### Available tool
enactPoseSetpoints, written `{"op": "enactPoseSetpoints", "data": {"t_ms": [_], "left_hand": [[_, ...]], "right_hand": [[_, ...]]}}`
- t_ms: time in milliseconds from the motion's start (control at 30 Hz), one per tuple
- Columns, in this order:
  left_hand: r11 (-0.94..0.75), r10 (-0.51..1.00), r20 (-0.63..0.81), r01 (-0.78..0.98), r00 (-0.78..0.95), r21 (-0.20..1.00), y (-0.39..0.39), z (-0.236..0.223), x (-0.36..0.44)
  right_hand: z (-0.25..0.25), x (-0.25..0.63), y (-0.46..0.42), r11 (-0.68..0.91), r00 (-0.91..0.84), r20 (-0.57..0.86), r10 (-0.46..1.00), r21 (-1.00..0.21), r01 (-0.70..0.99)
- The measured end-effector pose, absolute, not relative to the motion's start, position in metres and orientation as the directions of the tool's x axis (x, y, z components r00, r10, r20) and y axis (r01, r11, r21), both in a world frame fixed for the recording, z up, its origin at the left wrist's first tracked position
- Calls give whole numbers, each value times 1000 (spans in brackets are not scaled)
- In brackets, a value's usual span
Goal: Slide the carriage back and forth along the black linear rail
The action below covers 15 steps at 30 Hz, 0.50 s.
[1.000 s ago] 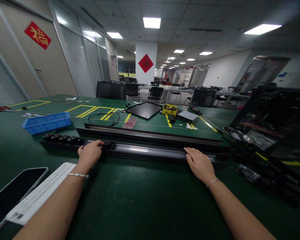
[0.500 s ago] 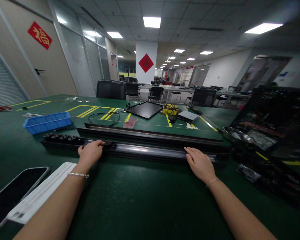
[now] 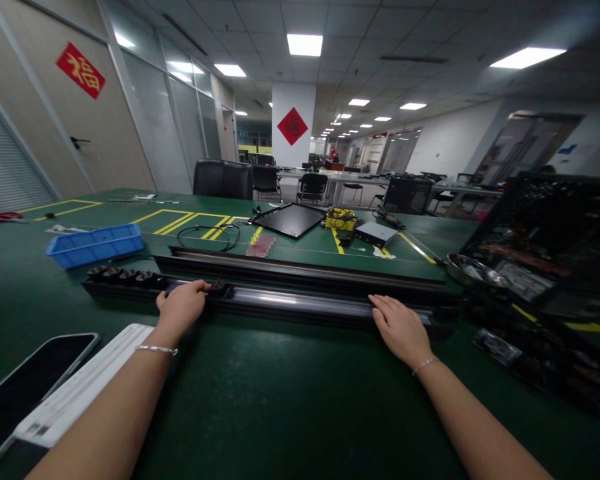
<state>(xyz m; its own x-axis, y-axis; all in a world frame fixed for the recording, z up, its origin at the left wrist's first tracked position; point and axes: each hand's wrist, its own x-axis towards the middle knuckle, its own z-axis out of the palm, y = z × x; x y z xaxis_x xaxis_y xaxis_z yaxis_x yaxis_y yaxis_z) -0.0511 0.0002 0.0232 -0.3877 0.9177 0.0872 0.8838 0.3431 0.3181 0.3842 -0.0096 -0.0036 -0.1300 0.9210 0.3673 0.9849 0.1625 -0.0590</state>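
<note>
Where fingers [image 3: 386,307] rest, black rail [image 3: 285,300] underneath

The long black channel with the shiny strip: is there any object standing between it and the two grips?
Nothing visible does. The left grip and the right grip are both at the long black channel; the other black rail lies beyond it, on the far side.

Your view is dim overall. Light comes from overhead ceiling panels [image 3: 305,45], which clip to white. Note the streak of glare along the black rail [image 3: 283,300] and faint sheen on the counter [image 3: 260,387]. To your right, shadow swallows detail in the dark equipment [image 3: 555,247]. Wide-angle distortion tilts the door [image 3: 97,123]; a pixelated patch [image 3: 261,247] obscures detail.
</note>
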Motion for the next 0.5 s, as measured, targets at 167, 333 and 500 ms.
{"op": "enactPoseSetpoints", "data": {"t_ms": [167, 333, 500], "left_hand": [[331, 920, 97, 886, -379, 326, 0, 22, -52], [324, 921, 104, 888, -375, 327, -1, 21, -52], [338, 916, 93, 876, -390, 344, 1, 20, -54]], "right_hand": [[-4, 385, -9, 163, -130, 369, 920, -59, 985], [-4, 386, -8, 157, -122, 365, 923, -69, 985], [-6, 387, -7, 173, -136, 371, 919, -69, 982]]}}
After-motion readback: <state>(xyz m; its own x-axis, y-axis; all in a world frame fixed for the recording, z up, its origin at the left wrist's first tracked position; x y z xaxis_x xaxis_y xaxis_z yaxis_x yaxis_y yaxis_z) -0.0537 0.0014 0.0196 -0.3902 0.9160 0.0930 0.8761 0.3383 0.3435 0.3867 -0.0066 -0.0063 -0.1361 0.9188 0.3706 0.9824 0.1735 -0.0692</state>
